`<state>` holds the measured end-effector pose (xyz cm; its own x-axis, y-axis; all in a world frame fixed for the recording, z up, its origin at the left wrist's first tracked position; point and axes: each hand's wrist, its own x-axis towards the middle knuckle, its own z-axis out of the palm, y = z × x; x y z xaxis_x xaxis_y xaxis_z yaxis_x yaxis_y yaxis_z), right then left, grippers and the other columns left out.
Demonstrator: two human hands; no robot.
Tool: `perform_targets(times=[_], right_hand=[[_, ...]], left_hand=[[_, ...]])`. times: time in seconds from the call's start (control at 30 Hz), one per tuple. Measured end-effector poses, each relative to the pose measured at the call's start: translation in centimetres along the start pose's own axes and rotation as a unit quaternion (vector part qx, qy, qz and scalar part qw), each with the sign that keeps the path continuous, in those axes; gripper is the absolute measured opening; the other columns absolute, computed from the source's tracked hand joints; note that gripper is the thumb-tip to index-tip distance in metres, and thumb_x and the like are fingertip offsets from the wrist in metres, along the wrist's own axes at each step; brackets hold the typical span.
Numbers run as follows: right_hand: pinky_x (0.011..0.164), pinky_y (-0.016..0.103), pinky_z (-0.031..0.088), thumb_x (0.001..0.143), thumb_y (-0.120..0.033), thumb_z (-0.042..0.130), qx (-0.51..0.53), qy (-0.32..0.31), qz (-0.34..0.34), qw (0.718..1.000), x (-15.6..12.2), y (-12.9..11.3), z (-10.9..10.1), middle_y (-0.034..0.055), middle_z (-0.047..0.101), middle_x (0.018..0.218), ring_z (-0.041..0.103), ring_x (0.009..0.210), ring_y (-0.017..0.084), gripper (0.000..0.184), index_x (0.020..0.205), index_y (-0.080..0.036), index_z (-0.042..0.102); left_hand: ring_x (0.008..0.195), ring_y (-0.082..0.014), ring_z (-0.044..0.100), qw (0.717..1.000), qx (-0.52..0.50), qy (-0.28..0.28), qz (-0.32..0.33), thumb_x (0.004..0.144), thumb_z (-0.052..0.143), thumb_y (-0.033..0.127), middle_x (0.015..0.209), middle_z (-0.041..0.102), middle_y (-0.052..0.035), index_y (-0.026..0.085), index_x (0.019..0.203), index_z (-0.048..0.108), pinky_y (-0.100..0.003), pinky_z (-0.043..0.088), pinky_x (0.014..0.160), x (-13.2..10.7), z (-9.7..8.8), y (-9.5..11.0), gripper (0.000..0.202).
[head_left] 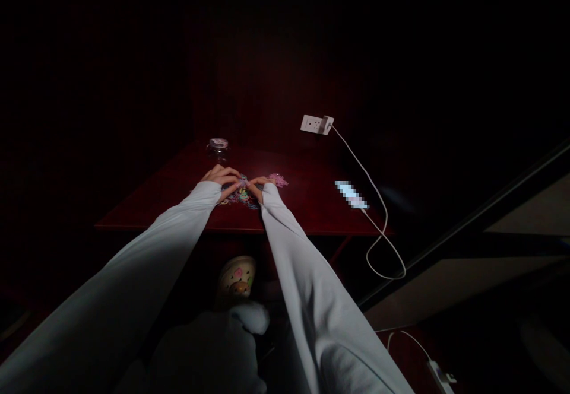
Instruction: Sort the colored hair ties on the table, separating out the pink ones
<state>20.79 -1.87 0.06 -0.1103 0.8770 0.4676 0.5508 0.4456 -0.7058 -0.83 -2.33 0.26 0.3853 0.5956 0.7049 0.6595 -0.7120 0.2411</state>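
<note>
Over the dark red table, my left hand (222, 177) and my right hand (259, 187) come close together, thumbs and fingers pinched. Between their fingertips are small coloured bands (243, 178), pale purple and teal, partly hidden by the fingers. Right below them lies a loose heap of multicoloured bands (243, 194), with yellow, green and blue loops showing. A separate pink heap (279, 180) of similar small pieces lies just beyond my right hand. Behind my left hand stands a clear jar (218, 148) with a light lid.
A lit phone (351, 194) lies at the table's right, its white cable (371, 181) running to a wall socket (317, 124) and looping past the table edge. Below the table (146, 213) is a cream clog (238, 272). A power strip (440, 377) lies at lower right.
</note>
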Motion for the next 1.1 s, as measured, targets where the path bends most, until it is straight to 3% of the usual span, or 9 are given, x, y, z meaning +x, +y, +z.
perform_targets(times=[0.27,0.67,0.97,1.1], right_hand=[[0.104,0.036,0.050,0.093,-0.044,0.081,-0.022,0.004,0.000,1.000,-0.2,-0.6,-0.2,0.0008,0.077,0.089,0.064,0.108,0.025,0.020,0.080,-0.028,0.084],[0.111,0.040,0.047,0.093,-0.029,0.079,0.007,0.021,0.032,0.999,-0.5,-1.4,-0.5,0.0029,0.075,0.091,0.061,0.113,0.026,0.024,0.070,-0.025,0.074],[0.110,0.041,0.046,0.095,-0.041,0.076,-0.002,0.082,0.046,0.996,-0.4,-0.7,-0.3,0.0039,0.075,0.089,0.061,0.111,0.026,0.029,0.072,-0.025,0.074],[0.112,0.039,0.043,0.097,-0.038,0.073,-0.016,0.108,0.059,0.992,-0.2,-0.6,-0.3,0.0026,0.076,0.088,0.064,0.109,0.024,0.032,0.069,-0.024,0.072]], left_hand=[[0.109,-0.0290,0.061,1.000,0.002,-0.017,0.002,0.109,0.053,0.050,0.126,0.079,-0.0057,0.030,0.108,0.083,-0.046,0.052,0.098,0.0,-0.3,0.1,0.036],[0.111,-0.0293,0.061,1.000,0.014,-0.015,-0.012,0.108,0.054,0.045,0.125,0.080,-0.0056,0.029,0.105,0.081,-0.046,0.049,0.095,0.1,-0.5,0.6,0.032],[0.109,-0.0307,0.062,0.997,0.032,0.012,-0.064,0.103,0.061,0.048,0.122,0.081,-0.0050,0.029,0.098,0.082,-0.047,0.046,0.093,0.4,0.1,-1.5,0.029],[0.109,-0.0305,0.063,0.993,0.064,0.044,-0.094,0.102,0.062,0.043,0.121,0.081,-0.0038,0.030,0.096,0.082,-0.047,0.045,0.093,0.3,0.1,-2.0,0.025]])
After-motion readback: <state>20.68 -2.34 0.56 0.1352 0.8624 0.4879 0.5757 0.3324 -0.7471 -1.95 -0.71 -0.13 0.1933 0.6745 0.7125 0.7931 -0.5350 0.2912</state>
